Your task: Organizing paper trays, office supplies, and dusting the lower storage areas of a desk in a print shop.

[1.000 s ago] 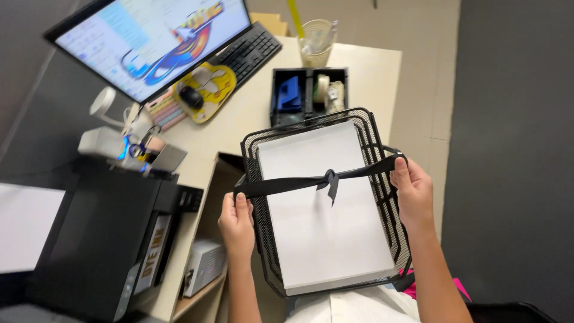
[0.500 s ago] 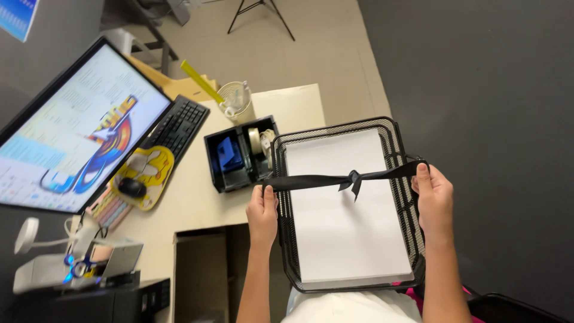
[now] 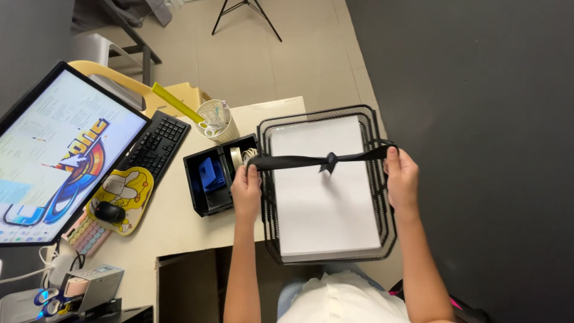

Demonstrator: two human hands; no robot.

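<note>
Since the earlier frames the view swings away from the printer side, and I now see the tray carried further right, its right half hanging past the desk edge over the dark floor, with both hands in the same grip on its sides as before.

At the far left I see the monitor (image 3: pixel 57 158) tilted toward me, with a yellow mouse pad (image 3: pixel 122 194) and a dark mouse (image 3: pixel 109 212) below it. A black keyboard (image 3: pixel 156 146) lies just right of the screen, and past it a clear cup (image 3: pixel 216 119) holding scissors and a yellow ruler. Next comes a black organiser box (image 3: pixel 206 176) with blue items and tape rolls inside, sitting on the pale desk (image 3: pixel 179 230).

My left hand (image 3: pixel 246 192) is clenched on the left rim of the black wire tray (image 3: pixel 326 185), fingers curled over the edge, forearm running straight down toward my body. The tray holds a stack of white paper (image 3: pixel 326 191), and a black ribbon (image 3: pixel 326 160) is stretched across it, knotted near the middle. My right hand (image 3: pixel 402 179) grips the right rim where the ribbon end meets it, thumb on top, arm angled inward. The tray sits level between the two hands, just beside the organiser box.
</note>
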